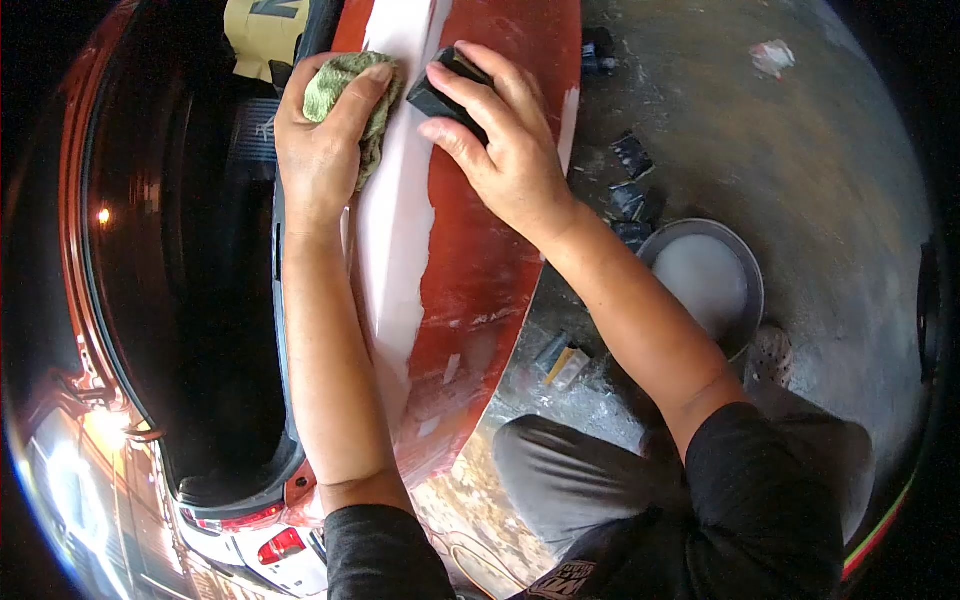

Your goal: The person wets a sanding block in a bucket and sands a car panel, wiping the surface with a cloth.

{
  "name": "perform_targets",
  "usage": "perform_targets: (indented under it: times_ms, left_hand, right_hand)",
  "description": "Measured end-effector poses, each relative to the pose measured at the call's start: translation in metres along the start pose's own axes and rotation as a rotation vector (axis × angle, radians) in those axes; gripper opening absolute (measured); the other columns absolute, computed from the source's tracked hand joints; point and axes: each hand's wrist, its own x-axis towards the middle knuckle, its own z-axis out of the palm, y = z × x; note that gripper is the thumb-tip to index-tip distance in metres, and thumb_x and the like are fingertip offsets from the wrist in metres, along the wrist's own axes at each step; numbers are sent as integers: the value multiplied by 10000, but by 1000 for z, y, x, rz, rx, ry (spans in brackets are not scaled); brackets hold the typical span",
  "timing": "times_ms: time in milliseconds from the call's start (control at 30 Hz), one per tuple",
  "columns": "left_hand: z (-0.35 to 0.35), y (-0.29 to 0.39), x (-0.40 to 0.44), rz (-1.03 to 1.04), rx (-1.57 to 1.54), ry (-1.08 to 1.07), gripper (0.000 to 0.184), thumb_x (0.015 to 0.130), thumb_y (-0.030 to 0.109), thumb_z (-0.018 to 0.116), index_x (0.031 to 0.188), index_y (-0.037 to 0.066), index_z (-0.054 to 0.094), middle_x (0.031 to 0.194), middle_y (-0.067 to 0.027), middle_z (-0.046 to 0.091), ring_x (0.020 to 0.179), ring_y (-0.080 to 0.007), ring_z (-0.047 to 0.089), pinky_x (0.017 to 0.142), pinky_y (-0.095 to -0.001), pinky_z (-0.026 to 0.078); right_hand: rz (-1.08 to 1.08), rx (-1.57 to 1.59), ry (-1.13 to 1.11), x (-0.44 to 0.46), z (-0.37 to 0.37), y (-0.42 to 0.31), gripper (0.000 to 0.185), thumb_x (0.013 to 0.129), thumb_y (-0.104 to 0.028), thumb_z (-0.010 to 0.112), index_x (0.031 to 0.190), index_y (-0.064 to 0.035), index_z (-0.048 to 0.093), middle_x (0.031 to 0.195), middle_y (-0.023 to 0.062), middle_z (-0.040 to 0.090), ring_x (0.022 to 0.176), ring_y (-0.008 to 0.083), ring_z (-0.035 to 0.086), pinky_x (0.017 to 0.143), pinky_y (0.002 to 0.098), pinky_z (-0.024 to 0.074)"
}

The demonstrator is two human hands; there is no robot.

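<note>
My left hand grips a crumpled green cloth at the left edge of a white-patched strip on a red car panel. The thumb lies over the cloth and the fingers are partly hidden behind it. In my right hand is a dark sanding block, held between thumb and fingers. It rests on the panel where the white filler or primer meets the red paint. Whether sandpaper covers the block's underside is hidden.
A round bucket of cloudy liquid stands on the floor to the right. Dark scraps lie near it, and small blocks sit below. On the left is the car's dark opening, with yellow masking paper above.
</note>
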Motion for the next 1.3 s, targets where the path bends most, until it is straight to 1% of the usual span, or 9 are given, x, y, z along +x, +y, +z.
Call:
perform_targets:
  times_ms: [167,367,500,633,767,967,1067,1167,1300]
  left_hand:
    - [-5,-6,2,28,8,-40,216,898,185,804,1017,24,722,852,-39,715,733,-84,637,691,-225,510]
    - [-6,-3,5,21,76,-3,195,893,160,782,1002,15,712,855,-32,718,741,-90,641,712,-249,522]
    - [-5,-8,5,31,36,1,221,894,180,785,1017,14,707,846,-25,711,731,-91,635,705,-251,521]
    - [-4,-6,1,7,43,-3,233,900,188,779,1033,12,703,844,-27,710,726,-91,636,703,-249,521]
    - [-5,-6,2,35,70,2,242,907,201,771,1043,13,702,850,-30,714,730,-97,642,709,-253,525]
    - [-6,-6,2,57,132,10,246,906,205,767,1048,15,702,881,-42,721,761,-101,651,732,-261,532]
    - [-5,-6,2,42,103,1,246,907,211,765,1048,20,702,880,-48,717,762,-104,650,729,-265,531]
    - [-5,-7,2,57,95,-3,240,911,214,762,1044,24,702,866,-45,712,754,-103,648,712,-264,527]
    - [-2,-6,3,66,86,1,232,912,203,759,1046,22,703,854,-37,707,731,-99,637,697,-255,522]
  right_hand:
    - [-33,-8,-52,-1,-5,13,422,832,-234,828,1233,-157,721,1343,114,600,1197,360,561,1010,469,465]
    - [-31,97,-295,-78,-27,-65,428,808,-252,842,1210,-249,696,1388,123,606,1181,300,603,940,453,479]
    - [-178,86,-251,-42,-19,-18,561,783,-223,874,1305,-191,670,1412,138,610,1227,319,584,1002,469,465]
    - [-1,-73,-110,16,-21,25,336,868,-147,790,1188,-68,722,1407,121,615,1255,351,582,1045,436,449]
    - [0,119,-252,-77,-23,-64,394,823,-257,829,1197,-217,710,1417,94,592,1158,353,605,938,497,480]
    - [-19,-27,-93,8,-9,20,343,867,-274,791,1178,-158,707,1354,103,619,1158,387,594,969,509,475]
    - [154,-72,-37,2,-6,-3,406,832,-168,842,1200,-89,689,1362,187,614,1228,370,597,1001,507,460]
    - [110,79,-227,-81,-23,-80,559,784,-219,888,1278,-136,639,1424,183,571,1252,369,585,994,500,444]
    - [12,70,-234,-60,-20,-47,544,775,-217,891,1256,-134,650,1418,171,578,1199,357,602,975,490,460]
